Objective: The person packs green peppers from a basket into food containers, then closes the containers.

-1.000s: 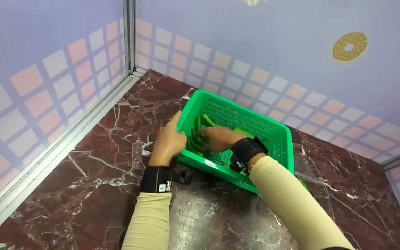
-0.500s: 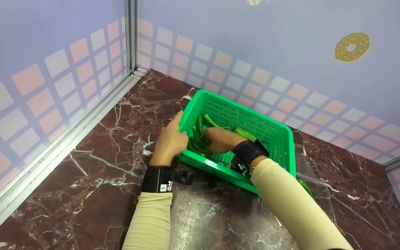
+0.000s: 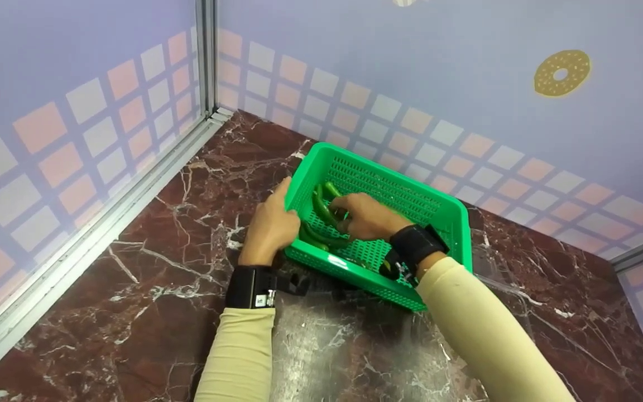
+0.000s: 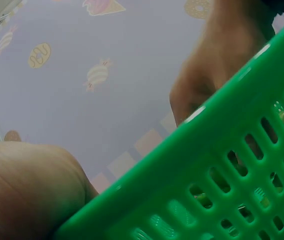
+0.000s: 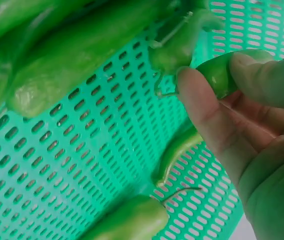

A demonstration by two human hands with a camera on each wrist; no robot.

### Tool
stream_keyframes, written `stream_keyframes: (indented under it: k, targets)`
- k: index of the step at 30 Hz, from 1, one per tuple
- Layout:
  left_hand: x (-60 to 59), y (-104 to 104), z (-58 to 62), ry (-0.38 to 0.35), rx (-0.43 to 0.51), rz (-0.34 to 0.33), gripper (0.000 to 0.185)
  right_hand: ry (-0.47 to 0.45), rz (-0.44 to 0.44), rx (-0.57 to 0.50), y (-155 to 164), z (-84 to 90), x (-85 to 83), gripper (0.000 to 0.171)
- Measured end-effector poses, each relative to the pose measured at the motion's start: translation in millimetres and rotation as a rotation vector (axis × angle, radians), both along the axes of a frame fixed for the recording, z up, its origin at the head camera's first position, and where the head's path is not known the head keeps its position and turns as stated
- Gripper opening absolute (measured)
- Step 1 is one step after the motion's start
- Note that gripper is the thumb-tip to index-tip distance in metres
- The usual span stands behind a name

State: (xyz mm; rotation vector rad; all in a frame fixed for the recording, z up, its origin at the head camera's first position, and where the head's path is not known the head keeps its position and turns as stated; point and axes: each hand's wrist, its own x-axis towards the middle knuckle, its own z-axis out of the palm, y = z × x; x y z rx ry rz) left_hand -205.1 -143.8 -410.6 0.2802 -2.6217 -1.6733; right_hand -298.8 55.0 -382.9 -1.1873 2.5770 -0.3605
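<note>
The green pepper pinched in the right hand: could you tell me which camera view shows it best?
The right wrist view: the green pepper is close up, pinched between the right hand's fingers. The head view mostly hides it behind that hand; the left wrist view shows only the basket wall.

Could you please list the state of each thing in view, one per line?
Basket: tilted, its near left corner gripped.
Left hand: holds the basket's rim at the left corner.
Right hand: inside the basket, fingers pinching a pepper.
Held pepper: green, pinched between thumb and fingers.
Other peppers: loose, lying on the basket floor.
Counter: dark marble, carries the basket.
</note>
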Motion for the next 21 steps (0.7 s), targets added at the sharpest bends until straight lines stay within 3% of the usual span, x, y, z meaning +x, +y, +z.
stream_keyframes:
  k: [4, 10, 21]
  targets:
    - [-0.3, 1, 0.3, -0.018, 0.011, -0.003, 0.074, -0.054, -0.055, -0.026, 9, 7.4, 3.7, 0.038]
    - [0.2, 1, -1.0, -0.024, 0.018, -0.008, 0.075, -0.223, -0.163, -0.113, 22, 17.9, 11.4, 0.049]
    - [-1.4, -1, -3.1, 0.027, -0.012, -0.01, 0.075, -0.297, -0.227, -0.048, 43, 31.3, 21.2, 0.049]
